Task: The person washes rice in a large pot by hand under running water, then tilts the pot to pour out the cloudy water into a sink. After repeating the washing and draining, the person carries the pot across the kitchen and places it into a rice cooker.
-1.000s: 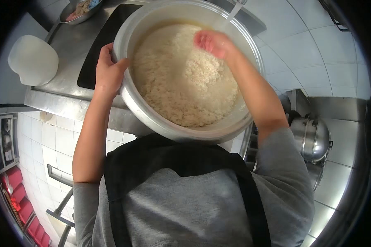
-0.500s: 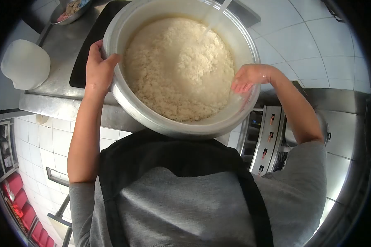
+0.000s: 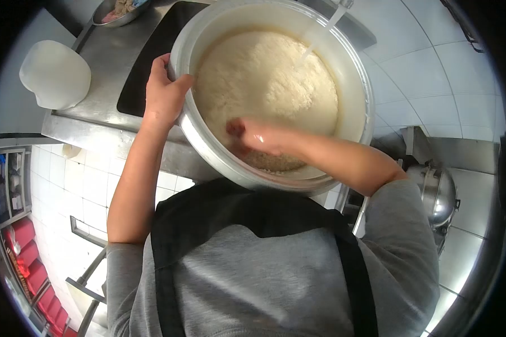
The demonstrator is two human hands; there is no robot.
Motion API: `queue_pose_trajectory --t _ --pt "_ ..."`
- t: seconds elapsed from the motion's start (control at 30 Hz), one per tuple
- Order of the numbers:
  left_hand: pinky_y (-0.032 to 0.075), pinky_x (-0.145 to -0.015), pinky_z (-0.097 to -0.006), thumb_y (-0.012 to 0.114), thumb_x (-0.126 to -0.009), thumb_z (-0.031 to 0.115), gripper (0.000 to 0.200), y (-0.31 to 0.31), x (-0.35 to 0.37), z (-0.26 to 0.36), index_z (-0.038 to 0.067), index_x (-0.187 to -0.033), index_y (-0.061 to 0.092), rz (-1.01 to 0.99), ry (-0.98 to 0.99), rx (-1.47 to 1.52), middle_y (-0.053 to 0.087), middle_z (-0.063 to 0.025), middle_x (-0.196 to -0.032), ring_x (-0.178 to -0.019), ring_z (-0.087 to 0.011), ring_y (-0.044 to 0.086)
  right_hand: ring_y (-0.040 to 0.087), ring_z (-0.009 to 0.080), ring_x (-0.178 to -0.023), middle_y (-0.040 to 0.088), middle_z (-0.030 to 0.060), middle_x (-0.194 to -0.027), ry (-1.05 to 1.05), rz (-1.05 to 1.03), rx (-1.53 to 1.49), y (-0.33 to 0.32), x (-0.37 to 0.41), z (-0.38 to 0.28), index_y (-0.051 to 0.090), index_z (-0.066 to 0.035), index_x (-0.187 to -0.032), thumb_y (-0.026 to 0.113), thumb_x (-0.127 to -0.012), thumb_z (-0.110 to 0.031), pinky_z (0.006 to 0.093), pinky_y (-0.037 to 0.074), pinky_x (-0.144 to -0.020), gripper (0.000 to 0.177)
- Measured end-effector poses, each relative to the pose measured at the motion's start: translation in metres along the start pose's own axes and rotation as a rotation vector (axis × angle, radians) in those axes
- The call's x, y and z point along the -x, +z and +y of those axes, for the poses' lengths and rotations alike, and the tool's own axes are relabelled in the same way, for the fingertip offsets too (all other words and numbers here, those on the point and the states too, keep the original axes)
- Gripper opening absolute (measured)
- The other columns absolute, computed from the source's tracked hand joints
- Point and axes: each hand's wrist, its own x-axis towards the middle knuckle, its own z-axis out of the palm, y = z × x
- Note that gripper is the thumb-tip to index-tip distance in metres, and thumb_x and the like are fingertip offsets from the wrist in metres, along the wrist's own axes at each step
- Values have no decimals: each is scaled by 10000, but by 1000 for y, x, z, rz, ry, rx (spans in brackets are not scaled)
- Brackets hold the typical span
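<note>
A large metal pot [image 3: 208, 151] is in front of me, holding white rice [image 3: 289, 90] under cloudy water. My left hand [image 3: 166, 95] grips the pot's left rim, thumb over the edge and fingers outside. Inside the pot, near its front wall, my right hand [image 3: 258, 136] dips into the rice and water. Its fingers are partly hidden and blurred, so what they hold does not show. A stream of water [image 3: 323, 35] runs from a tap [image 3: 346, 3] into the back right of the pot.
Left of the pot are a steel counter [image 3: 109, 62], a dark sink basin [image 3: 138, 84], a white plastic container [image 3: 56, 76] and a metal bowl [image 3: 118, 12] with cloths. A lidded steel pot [image 3: 437, 196] stands on the right. Red bins [image 3: 25, 247] sit low at left.
My right hand has moved from the pot's right rim leftward into the rice and water. The water now covers more of the rice. My left hand keeps its hold on the rim.
</note>
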Motion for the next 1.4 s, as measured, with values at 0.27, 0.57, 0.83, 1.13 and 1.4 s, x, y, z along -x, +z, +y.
queue_pose_trajectory --t 0.27,0.57,0.83,1.13,1.4 --pt "448 -827 -297 608 -686 104 547 1 1 3 -35 -1189 446 -5 -18 36 590 -155 -1019 -906 -204 573 618 239 -864 555 136 -1051 -135 630 -796 -144 -81 -9 429 -40 -1267 473 -868 -11 397 541 -799 403" --pt "446 -829 -302 595 -686 95 554 3 2 7 -46 -1197 432 8 -23 28 585 -162 -1020 -908 -217 567 624 310 -815 668 137 -867 -262 1096 611 -178 -170 1 680 -100 -871 571 -770 -252 402 485 -740 213" --pt "447 -819 -302 595 -693 97 563 1 1 5 -49 -1211 431 8 -28 -35 582 -164 -1014 -908 -216 562 539 341 -1026 590 157 -1076 -754 -49 269 -6 -73 25 662 -64 -851 646 -667 -274 447 423 -910 279" --pt "452 -800 -301 599 -699 103 565 2 1 4 -48 -1215 427 12 -24 -24 582 -154 -988 -866 -208 565 388 370 -1231 401 145 -1331 -621 344 815 -156 27 83 594 -100 -1037 641 -714 -155 443 315 -1044 331" --pt "445 -832 -307 600 -701 105 562 2 2 6 -45 -1214 426 7 -37 12 585 -164 -1017 -900 -222 573 241 389 -1327 264 216 -1426 -370 883 930 -144 -62 61 331 -203 -1402 587 -859 -331 442 251 -1079 614"
